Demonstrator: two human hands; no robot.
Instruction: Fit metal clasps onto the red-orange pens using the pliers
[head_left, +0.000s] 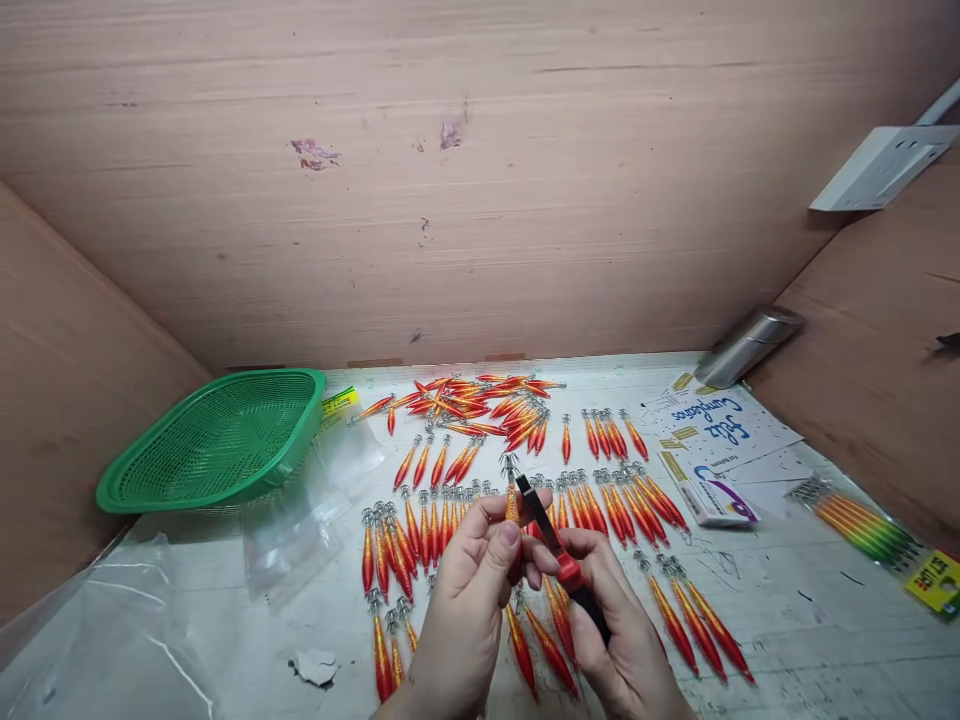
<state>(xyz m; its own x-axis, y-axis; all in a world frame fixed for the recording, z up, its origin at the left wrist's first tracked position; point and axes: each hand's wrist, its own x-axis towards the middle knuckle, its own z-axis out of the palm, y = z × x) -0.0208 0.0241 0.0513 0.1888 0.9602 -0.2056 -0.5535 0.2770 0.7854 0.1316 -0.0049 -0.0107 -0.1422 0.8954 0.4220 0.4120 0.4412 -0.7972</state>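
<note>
My left hand (469, 590) pinches a red-and-gold squid jig (512, 505) between thumb and fingers, with its crown of hooks pointing up and away from me. In my right hand (611, 620) is a slim black-and-red hand tool (568, 572), its kind unclear. The tool's dark tip lies close beside the jig, just below the hooks; whether they touch I cannot tell. My fingers cover the jig's lower end. Many similar squid jigs (574, 500) lie in rough rows under and around my hands, and a looser pile of jigs (457, 400) is behind them.
A green plastic basket (120, 490) stands at the left, beside clear plastic bags (292, 530). To the right are printed cards (712, 425), a small white box (709, 495), a metal cylinder (750, 345) and a packet of multicoloured jigs (870, 525). Wooden panels (487, 220) enclose the table.
</note>
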